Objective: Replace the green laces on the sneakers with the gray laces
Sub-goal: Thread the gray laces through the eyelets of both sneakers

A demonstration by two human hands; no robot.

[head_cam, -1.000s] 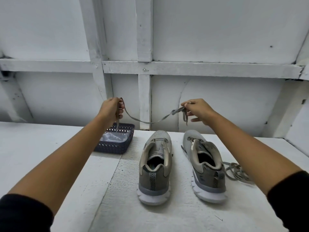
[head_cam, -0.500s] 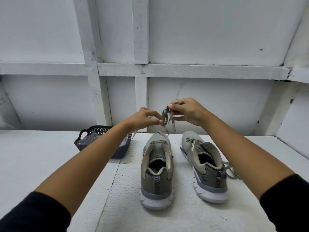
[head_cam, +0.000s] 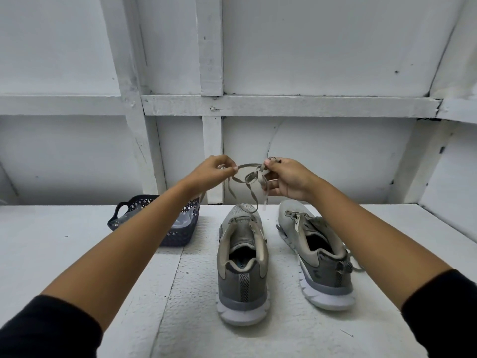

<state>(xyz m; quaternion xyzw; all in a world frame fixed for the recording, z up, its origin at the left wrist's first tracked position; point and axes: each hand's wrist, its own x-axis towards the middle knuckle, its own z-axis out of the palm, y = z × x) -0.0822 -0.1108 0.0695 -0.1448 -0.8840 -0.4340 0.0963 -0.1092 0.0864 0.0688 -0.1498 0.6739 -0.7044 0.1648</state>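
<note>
Above and right of the basket (head_cam: 154, 223), one lace (head_cam: 261, 180) runs sideways between the hands: the left hand (head_cam: 214, 171) pinches a strand, the right hand (head_cam: 290, 180) pinches the looped bundle, so it has most of it. Right of the basket stand two sneakers (head_cam: 242, 257); a second lace (head_cam: 357, 266) lies beyond them, mostly hidden.

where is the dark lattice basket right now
In the head view, the dark blue lattice plastic basket sits left of the left-hand grey sneaker, partly behind the left forearm.
</note>
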